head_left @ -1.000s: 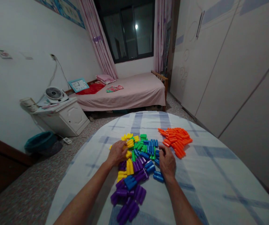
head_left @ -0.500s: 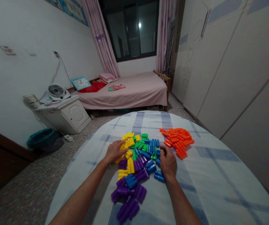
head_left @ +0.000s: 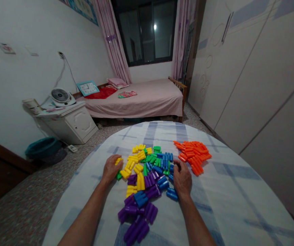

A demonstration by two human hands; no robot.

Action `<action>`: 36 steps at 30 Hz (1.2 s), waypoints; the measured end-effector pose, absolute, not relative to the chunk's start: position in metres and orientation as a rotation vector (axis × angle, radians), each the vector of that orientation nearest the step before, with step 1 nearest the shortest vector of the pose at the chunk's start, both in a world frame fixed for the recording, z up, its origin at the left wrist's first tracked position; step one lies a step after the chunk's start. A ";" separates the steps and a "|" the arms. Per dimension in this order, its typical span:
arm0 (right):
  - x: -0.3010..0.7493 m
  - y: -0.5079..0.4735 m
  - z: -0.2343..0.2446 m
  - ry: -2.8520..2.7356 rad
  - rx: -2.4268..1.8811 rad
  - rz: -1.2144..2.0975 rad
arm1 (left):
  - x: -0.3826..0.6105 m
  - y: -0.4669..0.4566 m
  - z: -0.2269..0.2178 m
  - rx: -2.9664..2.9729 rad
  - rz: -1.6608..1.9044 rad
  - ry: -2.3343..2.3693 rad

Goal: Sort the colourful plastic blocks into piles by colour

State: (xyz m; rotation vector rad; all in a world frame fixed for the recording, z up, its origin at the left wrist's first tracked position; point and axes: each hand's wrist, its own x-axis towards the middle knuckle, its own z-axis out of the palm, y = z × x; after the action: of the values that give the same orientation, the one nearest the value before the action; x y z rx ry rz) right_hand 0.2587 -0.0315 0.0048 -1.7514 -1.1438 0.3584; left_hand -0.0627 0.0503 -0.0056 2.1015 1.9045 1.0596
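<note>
My left hand (head_left: pixel 112 169) is at the left edge of the block pile, its fingers closed round a yellow plastic block (head_left: pixel 118 160). A green block (head_left: pixel 119 175) shows just below its thumb. Beside it lie loose yellow blocks (head_left: pixel 131 164). My right hand (head_left: pixel 183 177) rests on the table at the pile's right side, fingers loosely bent and a little apart, with no block visible in them. Blue blocks (head_left: pixel 172 194) lie against and under its edge. Green blocks (head_left: pixel 151 158) fill the middle; purple blocks (head_left: pixel 136 230) are nearest to me.
Orange blocks (head_left: pixel 194 153) form a separate heap beyond my right hand. All lie on a round table with a checked cloth (head_left: pixel 239 205). Past it stand a bed (head_left: pixel 147 99), a white cabinet (head_left: pixel 77 124) with a fan (head_left: pixel 61 96), and a teal bin (head_left: pixel 43 147).
My left hand has moved left, away from the yellow blocks, carrying a yellow block and uncovering others beneath. My right hand has stayed almost in place.
</note>
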 end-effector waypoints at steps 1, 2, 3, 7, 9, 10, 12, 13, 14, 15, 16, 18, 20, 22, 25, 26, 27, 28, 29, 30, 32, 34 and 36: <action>0.259 -0.032 0.005 -1.146 -1.756 0.360 | -0.066 0.050 -0.005 2.134 1.030 1.882; 0.259 -0.032 0.005 -1.147 -1.759 0.363 | -0.069 0.049 -0.003 2.171 0.991 1.860; 0.259 -0.032 0.005 -1.148 -1.761 0.367 | -0.072 0.049 -0.001 2.211 0.949 1.838; 0.259 -0.032 0.005 -1.153 -1.752 0.380 | -0.083 0.045 0.004 2.333 0.812 1.852; 0.259 -0.031 0.005 -1.154 -1.743 0.381 | -0.088 0.043 0.004 2.343 0.781 1.963; 0.259 -0.031 0.005 -1.152 -1.744 0.382 | -0.089 0.042 0.004 2.338 0.774 2.051; 0.259 -0.031 0.005 -1.144 -1.755 0.386 | -0.089 0.038 0.006 2.305 0.796 2.276; 0.259 -0.031 0.006 -1.139 -1.762 0.389 | -0.087 0.035 0.008 2.284 0.832 2.380; 0.259 -0.031 0.006 -1.136 -1.767 0.393 | -0.084 0.032 0.010 2.274 0.890 2.440; 0.259 -0.031 0.006 -1.137 -1.768 0.397 | -0.079 0.028 0.013 2.284 0.961 2.438; 0.259 -0.031 0.007 -1.138 -1.766 0.397 | -0.074 0.024 0.015 2.309 1.029 2.375; 0.259 -0.032 0.007 -1.143 -1.760 0.392 | -0.060 0.013 0.018 2.350 1.106 2.143; 0.258 -0.032 0.007 -1.143 -1.759 0.386 | -0.044 0.000 0.015 2.291 1.081 1.962; 0.258 -0.032 0.007 -1.141 -1.764 0.387 | -0.026 -0.014 0.008 2.134 1.019 1.892; 0.258 -0.032 0.007 -1.144 -1.764 0.400 | 0.000 -0.031 -0.003 1.921 1.003 1.799; 0.258 -0.032 0.007 -1.144 -1.764 0.403 | 0.007 -0.034 -0.004 1.895 1.009 1.754; 0.258 -0.032 0.007 -1.144 -1.767 0.405 | 0.012 -0.035 -0.005 1.888 1.015 1.713; 0.258 -0.032 0.007 -1.144 -1.772 0.404 | 0.015 -0.034 -0.004 1.894 1.025 1.689; 0.258 -0.032 0.007 -1.145 -1.775 0.400 | 0.015 -0.030 -0.003 1.906 1.044 1.693; 0.258 -0.032 0.007 -1.147 -1.776 0.397 | 0.013 -0.025 -0.001 1.925 1.062 1.720; 0.258 -0.032 0.008 -1.151 -1.771 0.394 | 0.006 -0.008 0.003 1.967 1.069 1.818; 0.258 -0.032 0.008 -1.149 -1.767 0.399 | -0.004 0.014 0.007 2.013 0.984 1.896; 0.258 -0.032 0.008 -1.142 -1.767 0.409 | -0.012 0.033 0.011 2.076 0.828 1.884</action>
State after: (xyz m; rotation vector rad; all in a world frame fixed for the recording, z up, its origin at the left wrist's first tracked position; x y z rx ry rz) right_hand 0.2582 -0.0319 0.0084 -1.7667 -1.1420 0.4086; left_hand -0.0120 0.0333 0.0105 2.0756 1.8845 0.8277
